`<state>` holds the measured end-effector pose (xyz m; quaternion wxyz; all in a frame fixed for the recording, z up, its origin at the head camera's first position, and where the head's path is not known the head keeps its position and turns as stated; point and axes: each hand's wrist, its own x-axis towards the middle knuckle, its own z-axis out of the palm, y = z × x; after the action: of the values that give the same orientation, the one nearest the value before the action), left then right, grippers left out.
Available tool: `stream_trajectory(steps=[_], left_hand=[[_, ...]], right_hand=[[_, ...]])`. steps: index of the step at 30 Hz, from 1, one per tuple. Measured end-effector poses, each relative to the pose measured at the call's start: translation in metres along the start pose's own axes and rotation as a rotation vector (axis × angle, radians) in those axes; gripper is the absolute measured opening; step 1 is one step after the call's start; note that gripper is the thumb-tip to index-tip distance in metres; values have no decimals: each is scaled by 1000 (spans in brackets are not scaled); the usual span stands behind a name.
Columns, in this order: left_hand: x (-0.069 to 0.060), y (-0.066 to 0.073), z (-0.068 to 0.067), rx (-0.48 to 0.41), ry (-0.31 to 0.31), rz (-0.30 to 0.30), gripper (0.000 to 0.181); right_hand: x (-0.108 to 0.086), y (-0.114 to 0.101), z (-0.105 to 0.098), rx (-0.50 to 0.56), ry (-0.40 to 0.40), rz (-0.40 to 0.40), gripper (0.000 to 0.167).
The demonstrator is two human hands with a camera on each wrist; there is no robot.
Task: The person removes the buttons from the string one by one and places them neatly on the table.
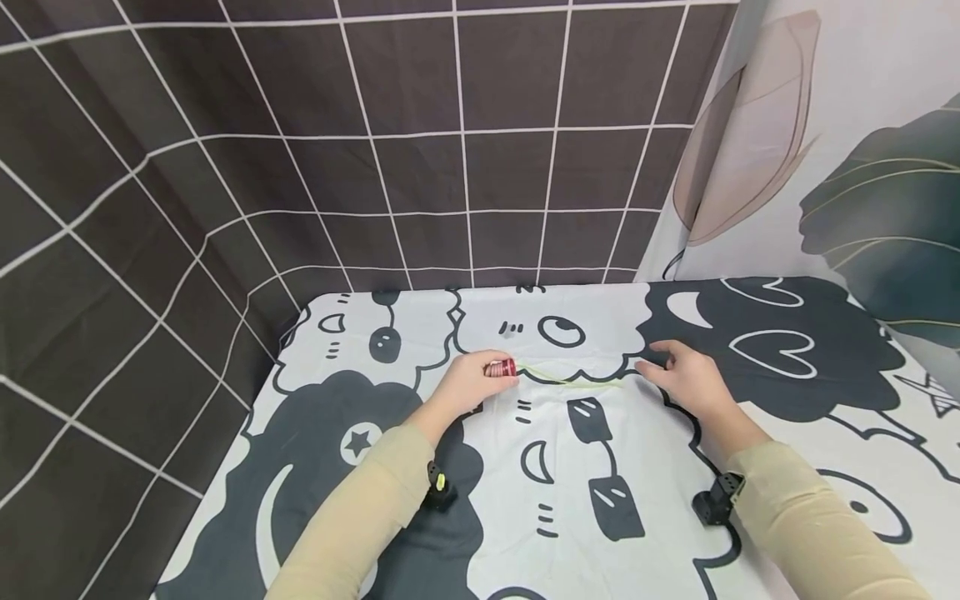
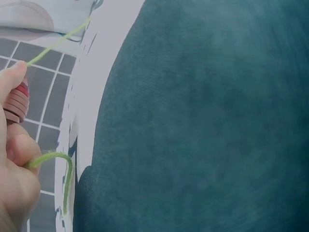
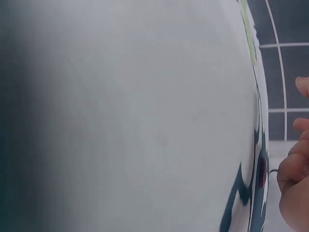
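My left hand [image 1: 465,383] grips a short stack of pinkish, ridged discs [image 2: 17,104] with a red one at the end. A thin yellow-green string [image 1: 581,383] runs from the red end and lies to the right across the cloth. In the left wrist view, a tail of the same string [image 2: 70,171] hangs out below the curled fingers. My right hand [image 1: 686,383] is just beyond the string's far end, thumb and forefinger apart with nothing between them. At the edge of the right wrist view, only part of that hand [image 3: 294,188] shows.
A white cloth [image 1: 495,475] with dark cartoon prints covers the surface. Behind and to the left hangs a dark curtain [image 1: 405,175] with a white grid. A leaf-patterned curtain [image 1: 847,108] hangs at the right. Each wrist carries a small black camera [image 1: 716,500].
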<state>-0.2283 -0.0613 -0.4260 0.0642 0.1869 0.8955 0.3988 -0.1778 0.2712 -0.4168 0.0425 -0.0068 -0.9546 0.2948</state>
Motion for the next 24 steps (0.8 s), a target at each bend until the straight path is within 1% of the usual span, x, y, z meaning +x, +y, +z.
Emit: stream_trajectory(steps=[6,10,13,18,24], left_hand=[[0,-2,-1,2,3,-3,42],[0,-1,0,-13,-5,-3,42],[0,-1,1,-16,-10,-5,42],[1,0,2,-2,0,-5,41],[1,1,3,14,4,-6,42]], right_hand=[[3,-8,7,33,-43,-6,64],[4,-10,12,29,-41,-7,61],[4,-11,14,26,-34,-27,58],[5,-15,17,35,-24,-84,54],[7,-21,23,78,-60,-105,55]])
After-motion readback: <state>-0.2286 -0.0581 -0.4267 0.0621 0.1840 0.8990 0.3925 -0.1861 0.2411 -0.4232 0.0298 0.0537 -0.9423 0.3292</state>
